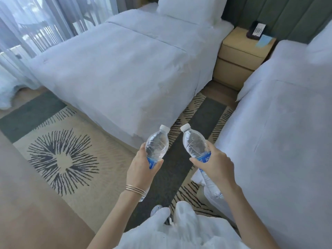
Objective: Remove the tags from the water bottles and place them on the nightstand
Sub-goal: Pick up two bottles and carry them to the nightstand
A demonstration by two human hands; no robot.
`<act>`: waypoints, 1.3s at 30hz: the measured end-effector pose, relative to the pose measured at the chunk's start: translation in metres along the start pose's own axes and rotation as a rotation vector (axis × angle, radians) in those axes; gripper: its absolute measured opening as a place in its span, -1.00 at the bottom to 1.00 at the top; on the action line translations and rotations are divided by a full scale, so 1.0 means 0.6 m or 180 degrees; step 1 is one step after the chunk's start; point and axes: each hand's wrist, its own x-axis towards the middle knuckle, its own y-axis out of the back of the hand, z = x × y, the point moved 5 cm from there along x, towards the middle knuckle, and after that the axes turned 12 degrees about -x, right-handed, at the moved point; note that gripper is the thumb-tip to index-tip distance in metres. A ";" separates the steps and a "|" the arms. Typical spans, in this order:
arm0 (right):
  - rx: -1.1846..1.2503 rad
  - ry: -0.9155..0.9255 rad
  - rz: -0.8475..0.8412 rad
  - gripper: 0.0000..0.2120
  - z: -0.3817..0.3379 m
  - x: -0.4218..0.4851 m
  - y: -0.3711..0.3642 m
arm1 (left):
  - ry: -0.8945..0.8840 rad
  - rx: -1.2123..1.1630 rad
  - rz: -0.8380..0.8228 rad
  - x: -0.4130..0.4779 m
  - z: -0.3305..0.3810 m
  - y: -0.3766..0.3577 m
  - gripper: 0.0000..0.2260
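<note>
1. The left bottle (pixel 157 146) and the right bottle (pixel 195 142) are 2 clear, capped plastic water bottles. I hold them apart above the carpet (pixel 100 137), between the far bed (pixel 125 69) and the near bed (pixel 287 141), caps tilted away from me. Both look full, so I expect moderate weight. The thin walls will likely dent under pressure, and the smooth plastic may slip. Recommended hold: the blue label band at mid-body, leaving neck and cap free. No tag is visible on either neck from here.

2. My left grip (pixel 142 168) wraps the left bottle at its label, thumb opposing the fingers. My right grip (pixel 215 164) clasps the right bottle likewise.

3. The nightstand (pixel 237 45) stands well apart, at the head of the aisle. It carries a telephone (pixel 256 30) and a blue card (pixel 265 40).
</note>
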 end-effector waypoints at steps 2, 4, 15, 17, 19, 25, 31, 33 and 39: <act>-0.0061 -0.0117 0.0031 -0.27 -0.002 0.028 -0.002 | -0.0114 0.0141 -0.0109 0.048 -0.003 -0.006 -0.36; -0.0053 -0.0265 0.0083 -0.27 0.003 0.057 -0.005 | -0.0190 0.0231 -0.0195 0.089 -0.005 -0.016 -0.35; -0.0144 -0.0752 0.0249 -0.29 0.075 0.311 0.000 | -0.0407 0.0290 -0.0686 0.372 0.055 -0.132 -0.35; -0.0120 -0.0833 0.0336 -0.30 0.092 0.378 0.019 | -0.0511 0.0298 -0.0723 0.442 0.083 -0.155 -0.36; -0.0128 -0.0905 0.0368 -0.30 0.110 0.445 0.041 | -0.0571 0.0280 -0.0703 0.509 0.112 -0.178 -0.37; -0.0131 -0.0983 0.0482 -0.30 0.149 0.612 0.086 | -0.0589 0.0050 -0.0669 0.668 0.188 -0.245 -0.38; 0.0117 -0.1180 0.0444 -0.31 0.183 0.735 0.097 | -0.0353 -0.0605 -0.0835 0.787 0.247 -0.310 -0.40; 0.0161 -0.1253 0.0448 -0.30 0.195 0.780 0.099 | -0.0329 -0.0731 -0.0921 0.831 0.260 -0.335 -0.39; 0.0212 -0.1479 0.0593 -0.31 0.239 0.936 0.116 | -0.0465 -0.0744 -0.1142 0.993 0.315 -0.418 -0.40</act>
